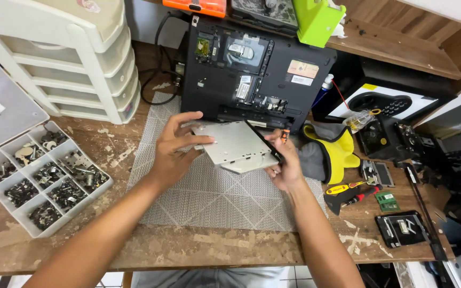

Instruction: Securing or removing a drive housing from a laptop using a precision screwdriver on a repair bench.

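I hold a flat silver optical drive [237, 145] over the middle of the grey woven mat [209, 197], tilted a little, its black front edge toward my right. My left hand [174, 146] grips its left edge, thumb on top and fingers spread along the near side. My right hand [286, 162] pinches the black end, and an orange-handled screwdriver [285, 135] pokes up between those fingers.

At twelve o'clock from the drive lies an opened black laptop [252, 74], underside up, its boards bared. At three o'clock a yellow and grey cloth [332, 152] sits on the desk [198, 248], with red and yellow screwdrivers [350, 192] and small green memory boards [386, 201] beyond it. At nine o'clock a compartment tray of dark screws [41, 181] rests near a white drawer unit [76, 58].
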